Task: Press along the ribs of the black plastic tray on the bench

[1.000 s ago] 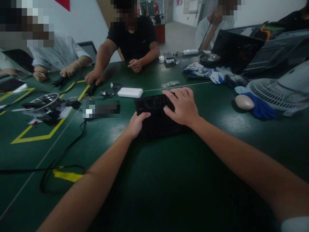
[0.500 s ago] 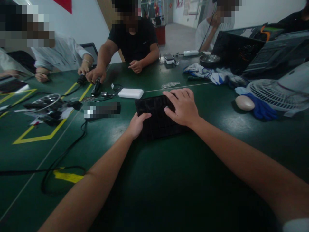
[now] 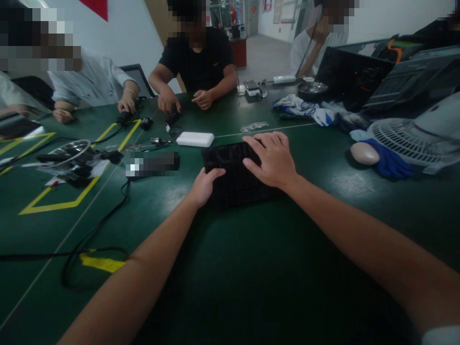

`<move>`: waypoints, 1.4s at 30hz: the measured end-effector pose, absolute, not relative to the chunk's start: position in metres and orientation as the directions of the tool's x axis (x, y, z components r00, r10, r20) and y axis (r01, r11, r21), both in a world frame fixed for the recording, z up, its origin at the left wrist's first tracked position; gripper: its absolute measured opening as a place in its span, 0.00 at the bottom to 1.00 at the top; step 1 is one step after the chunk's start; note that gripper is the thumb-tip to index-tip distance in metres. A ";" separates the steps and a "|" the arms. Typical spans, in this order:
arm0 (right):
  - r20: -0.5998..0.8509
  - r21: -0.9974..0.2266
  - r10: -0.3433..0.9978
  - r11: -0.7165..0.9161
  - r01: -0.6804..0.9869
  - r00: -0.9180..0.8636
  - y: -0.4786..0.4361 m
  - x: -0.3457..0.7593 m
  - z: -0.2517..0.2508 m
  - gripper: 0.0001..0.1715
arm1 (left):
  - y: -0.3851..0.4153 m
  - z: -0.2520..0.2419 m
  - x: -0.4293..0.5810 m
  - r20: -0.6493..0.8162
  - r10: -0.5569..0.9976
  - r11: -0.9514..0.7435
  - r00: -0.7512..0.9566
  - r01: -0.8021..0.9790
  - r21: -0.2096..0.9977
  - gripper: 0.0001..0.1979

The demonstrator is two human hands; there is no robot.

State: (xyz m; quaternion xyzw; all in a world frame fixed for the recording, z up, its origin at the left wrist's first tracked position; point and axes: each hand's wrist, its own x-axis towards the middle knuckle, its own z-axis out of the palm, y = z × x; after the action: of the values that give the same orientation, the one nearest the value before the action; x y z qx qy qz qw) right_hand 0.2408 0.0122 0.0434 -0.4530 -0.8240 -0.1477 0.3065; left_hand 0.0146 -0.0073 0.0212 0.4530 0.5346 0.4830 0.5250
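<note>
A black, flat, rectangular panel (image 3: 239, 191) lies at the middle of the dark green table, its face too dark to make out in detail. My left hand (image 3: 205, 188) grips its left edge, thumb laid on top and the other fingers hidden below or beside it. Over the far right part rests my right hand (image 3: 275, 160). Its thumb and index finger reach across the panel's face, while the remaining fingers bend over the far edge.
Beyond the panel lie a white power bank (image 3: 195, 139) and a clear plastic scrap (image 3: 254, 126). A metal bowl (image 3: 74, 152), cables (image 3: 97, 220) and a blurred-out dark box (image 3: 161, 164) are left. A white fan (image 3: 406, 141) and blue glove (image 3: 391, 160) stand right. Co-workers sit opposite.
The co-worker in black across the table has drawn a hand back from the dark tool at the left and moved it nearer their body. My hands and the panel stay practically still.
</note>
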 end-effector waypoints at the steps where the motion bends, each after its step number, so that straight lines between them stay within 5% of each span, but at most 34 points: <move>1: 0.639 -0.033 0.656 0.546 0.837 -0.403 0.012 0.241 0.043 0.32 | -0.007 0.021 0.014 -0.125 0.991 0.124 -0.039 -0.023 0.992 0.24; 42: 0.649 -0.027 0.642 0.556 0.831 -0.408 0.012 0.241 0.043 0.32 | -0.006 0.016 0.013 -0.147 0.988 0.145 -0.039 -0.055 0.988 0.23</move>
State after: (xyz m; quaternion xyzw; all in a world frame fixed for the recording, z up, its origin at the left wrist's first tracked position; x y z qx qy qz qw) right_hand 0.2411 0.0123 0.0426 -0.4463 -0.8253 -0.1515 0.3110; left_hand 0.0128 -0.0056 0.0165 0.4381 0.5328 0.4854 0.5372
